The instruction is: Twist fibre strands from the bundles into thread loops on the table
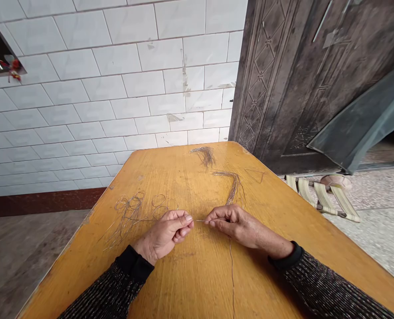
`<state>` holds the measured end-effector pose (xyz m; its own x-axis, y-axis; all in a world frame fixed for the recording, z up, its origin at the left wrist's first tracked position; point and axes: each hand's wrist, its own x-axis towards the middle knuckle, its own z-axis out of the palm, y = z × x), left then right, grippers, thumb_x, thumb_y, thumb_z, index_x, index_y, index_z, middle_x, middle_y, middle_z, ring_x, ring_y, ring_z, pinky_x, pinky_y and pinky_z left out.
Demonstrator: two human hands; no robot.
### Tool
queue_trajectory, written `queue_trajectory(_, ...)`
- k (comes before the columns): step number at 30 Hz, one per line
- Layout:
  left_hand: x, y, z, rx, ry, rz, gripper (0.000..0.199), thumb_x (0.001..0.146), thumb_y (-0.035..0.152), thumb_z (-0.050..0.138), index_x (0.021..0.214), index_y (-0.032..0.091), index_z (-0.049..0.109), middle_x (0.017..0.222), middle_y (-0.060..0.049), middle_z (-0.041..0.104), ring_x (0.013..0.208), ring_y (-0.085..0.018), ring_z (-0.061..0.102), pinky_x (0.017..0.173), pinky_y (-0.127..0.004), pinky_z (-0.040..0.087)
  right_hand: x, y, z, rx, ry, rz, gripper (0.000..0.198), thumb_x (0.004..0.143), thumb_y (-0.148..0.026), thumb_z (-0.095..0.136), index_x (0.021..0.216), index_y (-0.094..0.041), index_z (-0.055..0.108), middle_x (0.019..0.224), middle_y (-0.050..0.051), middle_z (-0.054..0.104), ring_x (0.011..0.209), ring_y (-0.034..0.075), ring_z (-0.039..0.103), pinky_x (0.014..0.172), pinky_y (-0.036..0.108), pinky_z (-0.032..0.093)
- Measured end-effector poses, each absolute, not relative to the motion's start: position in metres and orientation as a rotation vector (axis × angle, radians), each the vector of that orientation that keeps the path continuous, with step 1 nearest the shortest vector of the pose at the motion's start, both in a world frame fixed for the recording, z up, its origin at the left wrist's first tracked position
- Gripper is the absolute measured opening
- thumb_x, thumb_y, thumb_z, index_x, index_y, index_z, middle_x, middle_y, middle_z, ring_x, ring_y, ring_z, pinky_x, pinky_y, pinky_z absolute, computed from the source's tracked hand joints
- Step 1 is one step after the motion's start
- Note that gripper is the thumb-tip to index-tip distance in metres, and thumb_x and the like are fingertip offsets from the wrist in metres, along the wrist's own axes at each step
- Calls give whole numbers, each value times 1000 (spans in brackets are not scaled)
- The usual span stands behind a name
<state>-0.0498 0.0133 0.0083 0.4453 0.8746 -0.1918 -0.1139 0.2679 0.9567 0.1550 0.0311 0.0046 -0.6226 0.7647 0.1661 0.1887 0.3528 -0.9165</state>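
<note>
Apparently to keep it straight, the left hand (173, 230) and right hand (238, 225) pinch a wire (200, 220) between them; coils (131, 204) lie left, a bundle (233, 188) just beyond the right.

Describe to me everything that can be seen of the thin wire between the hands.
The thin wire looks metallic and greyish. A short span shows, straight and nearly level above the wooden table, pinched by the left hand at one side and the right hand at the other. The hands hide how it continues.
</note>
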Motion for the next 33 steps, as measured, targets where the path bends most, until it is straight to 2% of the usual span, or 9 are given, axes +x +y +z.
queue_trajectory(11, -55, 10, 17, 1270, 1112, 736, 29, 66, 40, 57, 58, 15, 43, 46, 8, 30, 41, -3, 19, 41, -19, 11, 156, 31, 1, -816, -2121, 1227, 23, 83, -26, 45, 81, -12, 63, 62, -1, 52, 51, 7, 38, 49, 18, 31)
queue_trajectory(18, -54, 8, 23, 1660, 1429, 602, 22, 69, 32, 47, 55, 16, 44, 48, 7, 29, 44, -7, 23, 44, -22, 15, 155, 31, 4, -907, -2222, 1047, 21, 81, -21, 46, 79, -13, 65, 63, 0, 56, 54, 8, 42, 52, 19, 34)
queue_trajectory(24, -54, 15, 19, 1866, 1584, 564, 24, 69, 27, 45, 49, 16, 44, 45, 5, 28, 44, -8, 27, 45, -23, 17, 153, 31, 4, -920, -2245, 993, 22, 80, -20, 45, 76, -13, 65, 61, -1, 56, 53, 7, 43, 51, 19, 33)
queue_trajectory(33, -71, 19, 22, 1786, 1587, 664, 25, 72, 33, 44, 53, 16, 43, 46, 7, 27, 43, -8, 24, 43, -22, 16, 160, 35, 5, -961, -2131, 1078, 20, 79, -24, 48, 77, -13, 65, 61, -1, 55, 51, 7, 41, 49, 19, 32)
